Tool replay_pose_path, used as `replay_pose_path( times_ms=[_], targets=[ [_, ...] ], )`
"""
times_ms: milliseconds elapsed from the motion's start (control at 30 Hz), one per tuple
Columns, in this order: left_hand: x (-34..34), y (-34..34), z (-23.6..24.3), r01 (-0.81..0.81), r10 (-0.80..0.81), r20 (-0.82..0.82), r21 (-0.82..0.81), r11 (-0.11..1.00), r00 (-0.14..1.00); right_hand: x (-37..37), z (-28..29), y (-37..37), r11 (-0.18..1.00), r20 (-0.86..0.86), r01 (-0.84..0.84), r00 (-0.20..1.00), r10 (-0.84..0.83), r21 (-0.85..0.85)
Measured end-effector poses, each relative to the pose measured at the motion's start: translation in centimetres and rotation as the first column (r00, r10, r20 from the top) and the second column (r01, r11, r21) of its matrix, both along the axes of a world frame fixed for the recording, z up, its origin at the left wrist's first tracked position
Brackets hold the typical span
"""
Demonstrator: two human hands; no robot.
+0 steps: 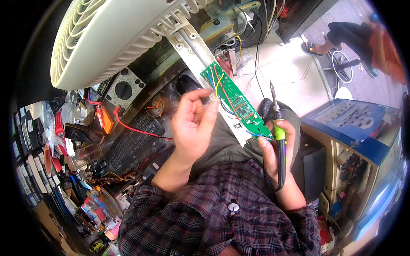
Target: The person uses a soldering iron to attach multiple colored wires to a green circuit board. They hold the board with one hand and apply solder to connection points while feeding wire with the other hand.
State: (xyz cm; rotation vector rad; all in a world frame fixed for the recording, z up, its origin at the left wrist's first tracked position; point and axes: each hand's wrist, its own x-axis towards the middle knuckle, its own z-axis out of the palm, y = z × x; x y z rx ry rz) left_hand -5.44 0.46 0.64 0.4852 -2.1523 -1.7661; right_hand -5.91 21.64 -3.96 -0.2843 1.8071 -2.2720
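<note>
A long white fan body lies slanting across my lap, its opened neck baring a green circuit board. Red, yellow, blue and white wires run along the board. Over the board's left edge, my left hand pinches a thin silvery wire between thumb and forefinger. My right hand is closed around a soldering iron with a green and black handle. Its metal tip points up and away, apart from the board. The right thumb is close to the board's lower end.
The round fan head fills the upper left. Beneath it are a multimeter, a red test lead and a dark keyboard. Cluttered tools and boxes line the left. A glass-topped cabinet stands right; a seated person is beyond.
</note>
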Motion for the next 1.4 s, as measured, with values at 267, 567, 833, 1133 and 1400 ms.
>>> replay_pose_path(
  times_ms=[267,567,833,1133,1400],
  targets=[
    [-1.1,0.4,0.6,0.047,-0.051,0.019,0.162,0.986,0.999,-0.5,0.3,-0.9,0.984,-0.290,0.053,0.957,-0.002,0.167],
    [-2.8,-0.2,0.8,0.040,-0.038,-0.018,0.142,0.989,0.999,-0.6,-0.2,-0.5,0.998,-0.030,-0.009,0.999,0.011,0.067],
    [-4.4,-0.1,2.8,0.046,0.012,0.097,-0.572,0.819,0.995,-0.7,-1.8,-0.6,0.994,-0.142,0.011,0.990,0.005,0.110],
    [-4.6,0.3,4.0,0.093,0.062,0.218,-0.633,0.768,0.974,-1.2,-1.6,-1.0,0.968,-0.345,0.090,0.939,-0.004,0.233],
    [-4.6,0.4,3.6,0.062,0.075,0.164,-0.697,0.714,0.984,-1.3,-1.3,-1.1,0.948,-0.447,0.129,0.894,0.016,0.292]
  ],
)
